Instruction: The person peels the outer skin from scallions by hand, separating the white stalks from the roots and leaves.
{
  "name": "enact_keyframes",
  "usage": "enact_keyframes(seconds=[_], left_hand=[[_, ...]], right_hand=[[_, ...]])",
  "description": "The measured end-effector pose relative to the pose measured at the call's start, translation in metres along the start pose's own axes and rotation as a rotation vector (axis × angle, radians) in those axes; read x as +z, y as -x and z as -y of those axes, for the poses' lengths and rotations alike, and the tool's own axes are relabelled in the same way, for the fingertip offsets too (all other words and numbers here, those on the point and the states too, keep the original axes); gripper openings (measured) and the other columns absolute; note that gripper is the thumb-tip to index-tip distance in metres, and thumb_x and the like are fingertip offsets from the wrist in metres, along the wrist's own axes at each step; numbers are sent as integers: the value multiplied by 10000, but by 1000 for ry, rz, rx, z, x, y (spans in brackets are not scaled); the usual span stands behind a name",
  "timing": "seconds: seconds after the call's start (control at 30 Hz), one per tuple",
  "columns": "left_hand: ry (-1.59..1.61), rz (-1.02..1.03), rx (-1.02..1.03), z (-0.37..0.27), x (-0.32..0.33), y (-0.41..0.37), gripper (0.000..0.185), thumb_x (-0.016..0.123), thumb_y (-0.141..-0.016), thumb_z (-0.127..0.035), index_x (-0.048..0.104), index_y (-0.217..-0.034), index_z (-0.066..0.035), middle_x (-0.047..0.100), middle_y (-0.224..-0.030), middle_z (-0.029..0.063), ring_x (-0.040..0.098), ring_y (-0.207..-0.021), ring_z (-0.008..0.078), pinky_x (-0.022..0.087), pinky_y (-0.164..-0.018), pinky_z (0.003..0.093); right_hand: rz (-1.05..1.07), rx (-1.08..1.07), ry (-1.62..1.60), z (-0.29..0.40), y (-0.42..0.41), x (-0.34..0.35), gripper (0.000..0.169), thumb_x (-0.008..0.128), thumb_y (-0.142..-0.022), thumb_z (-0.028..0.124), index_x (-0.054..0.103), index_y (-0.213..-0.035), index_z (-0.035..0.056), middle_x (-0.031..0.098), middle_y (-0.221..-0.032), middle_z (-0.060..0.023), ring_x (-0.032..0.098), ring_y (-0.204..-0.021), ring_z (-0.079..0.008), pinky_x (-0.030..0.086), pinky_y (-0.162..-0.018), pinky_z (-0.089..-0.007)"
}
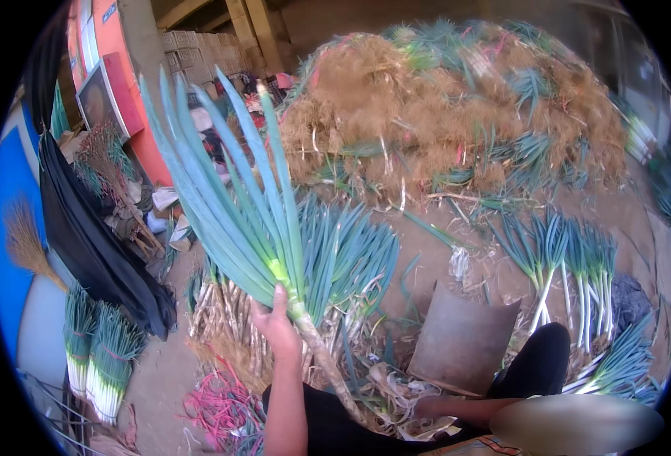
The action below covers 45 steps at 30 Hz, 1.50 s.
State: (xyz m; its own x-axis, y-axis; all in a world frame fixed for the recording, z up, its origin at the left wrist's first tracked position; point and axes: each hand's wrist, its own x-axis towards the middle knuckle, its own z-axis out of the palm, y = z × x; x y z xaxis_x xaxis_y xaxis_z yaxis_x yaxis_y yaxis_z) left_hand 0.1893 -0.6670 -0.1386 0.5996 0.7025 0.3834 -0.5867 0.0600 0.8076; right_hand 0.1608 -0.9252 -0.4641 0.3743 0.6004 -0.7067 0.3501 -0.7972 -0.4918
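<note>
My left hand (278,328) grips a large green onion stalk (311,336) just below where its leaves fan out. The broad blue-green leaves point up and away, and the soil-stained lower stem slants down towards my lap. Low in the picture, my right hand (433,408) is near the stalk's lower end, over peeled skins and scraps (389,379); it is blurred, and what its fingers do cannot be made out. Behind the held stalk lie many unpeeled green onions (349,256). Peeled ones with white stems (583,302) lie at the right.
A curved metal sheet (463,336) stands by my knee. Beyond it rises a big heap of rooted green onions (455,108). Pink ties (224,404) lie at lower left, near tied bundles (107,359), a black cloth (107,239) and a straw broom (28,239). Stacked boxes (201,54) stand behind.
</note>
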Motion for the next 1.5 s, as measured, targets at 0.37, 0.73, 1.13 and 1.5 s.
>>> enact_keyframes(seconds=[0.37, 0.73, 1.13, 1.5], left_hand=[[-21, -88, -147, 41, -9, -14, 364, 580, -880, -172, 479, -1179, 8, 563, -1091, 98, 558, -916, 166, 441, -766, 291], [446, 88, -664, 60, -51, -33, 501, 608, -852, -368, 471, -1206, -41, 554, -1094, 87, 533, -986, 234, 427, -845, 399], [385, -210, -515, 45, -28, -3, 421, 628, -822, -74, 479, -1213, -26, 566, -1090, 84, 562, -960, 221, 462, -853, 364], [425, -123, -366, -6, -74, -33, 334, 588, -852, -111, 507, -1164, -24, 599, -1026, 73, 583, -925, 187, 478, -810, 319]], right_hand=[[-771, -627, -836, 177, 41, -170, 461, 462, -928, 398, 565, -1126, -5, 603, -1020, -133, 550, -964, -203, 427, -845, -317], [-71, -575, -1282, 174, 53, -139, 376, 395, -966, 359, 563, -914, 26, 551, -651, -52, 498, -501, -107, 405, -476, -237], [-633, -613, -1429, 237, 16, -192, 299, 513, -908, 228, 608, -1013, -36, 620, -843, -94, 554, -745, -117, 453, -673, -289], [-127, -87, 174, 42, -6, -25, 487, 519, -837, 411, 568, -1091, -2, 623, -946, -229, 610, -912, -346, 455, -807, -443]])
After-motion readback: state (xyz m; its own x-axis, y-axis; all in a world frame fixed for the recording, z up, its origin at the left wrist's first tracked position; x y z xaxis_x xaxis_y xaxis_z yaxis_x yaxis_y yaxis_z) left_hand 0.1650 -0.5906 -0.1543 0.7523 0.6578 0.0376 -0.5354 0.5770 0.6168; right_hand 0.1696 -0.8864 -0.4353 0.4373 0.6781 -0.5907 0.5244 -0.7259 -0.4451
